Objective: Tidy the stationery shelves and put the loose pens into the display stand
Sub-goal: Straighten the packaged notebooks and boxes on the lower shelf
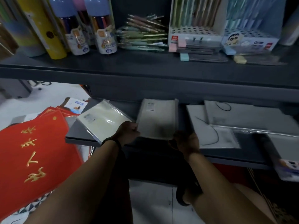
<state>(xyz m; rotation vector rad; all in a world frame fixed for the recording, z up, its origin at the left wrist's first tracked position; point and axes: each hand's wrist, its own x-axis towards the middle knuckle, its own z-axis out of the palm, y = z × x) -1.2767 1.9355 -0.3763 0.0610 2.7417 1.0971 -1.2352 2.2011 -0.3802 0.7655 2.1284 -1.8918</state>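
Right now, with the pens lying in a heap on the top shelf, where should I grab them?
Probably take the pens round their middles, reaching in from the front. They lie sideways in a stack, ends toward the tubs and the stand, so only their long sides face you. The left hand and right hand hold a notebook.

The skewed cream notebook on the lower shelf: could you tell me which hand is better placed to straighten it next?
Left, probably. The left hand grips the grey notebook at its left edge, right beside the cream notebook; the right hand holds the far corner.
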